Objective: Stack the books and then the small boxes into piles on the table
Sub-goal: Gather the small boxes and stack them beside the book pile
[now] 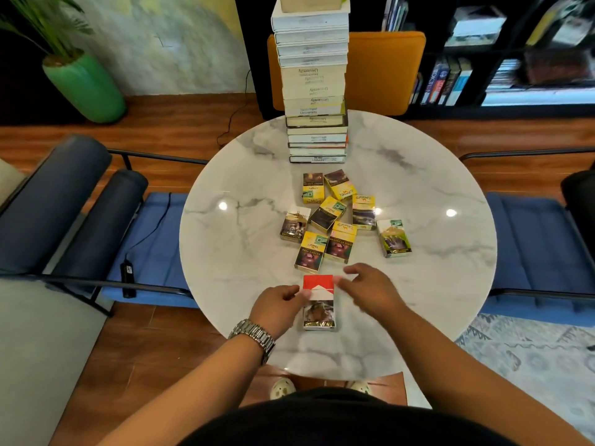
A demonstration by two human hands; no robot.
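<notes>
A red-and-white box lies flat on the marble table, close to the edge nearest you. Your left hand touches its left side with curled fingers; your right hand hovers at its upper right corner, fingers spread and slightly blurred. Neither hand looks clamped on it.

The risks, as a judgement: this box sits near the table edge, so a careless nudge could slide it off. If it is the base of the pile, boxes laid askew on it could tip the pile, and glossy packs may slip on each other.

Beyond your hands, eight more small boxes lie scattered flat at mixed angles, mostly yellow, some touching, one white-topped box apart on the right. At the far edge stands the tall book pile, already stacked and slightly uneven; reaching past the boxes could knock it.
</notes>
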